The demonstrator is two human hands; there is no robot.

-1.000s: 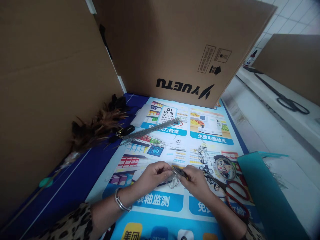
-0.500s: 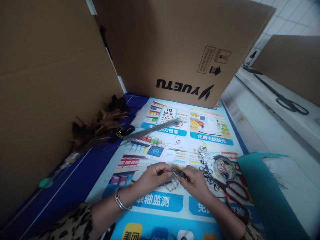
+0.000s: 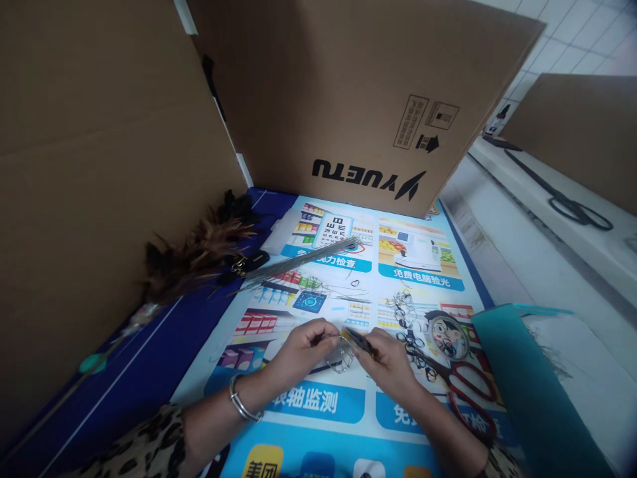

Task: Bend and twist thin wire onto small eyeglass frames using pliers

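Note:
My left hand [image 3: 311, 345] pinches a thin piece of bent wire [image 3: 341, 360], whose loops hang below the fingertips over the printed mat. In my right hand [image 3: 391, 365] is a pair of pliers [image 3: 359, 340] with dark jaws and a bit of yellow on it. The jaws point up and left, close beside the left fingertips at the wire. Whether they grip the wire I cannot tell. Beyond the hands lies a bundle of straight wires [image 3: 313, 255]. Small wire loops and dark rings [image 3: 405, 309] lie scattered to the right.
Red-handled scissors [image 3: 470, 382] lie right of my right hand, by a teal box [image 3: 527, 372] with wire bits inside. Brown feathers [image 3: 199, 245] lie at left. Cardboard panels [image 3: 368, 99] stand behind and left. Black scissors [image 3: 572, 206] rest on the ledge at right.
The pliers have tilted, their jaws pointing further up and a little left. My left hand has barely moved and still pinches the wire.

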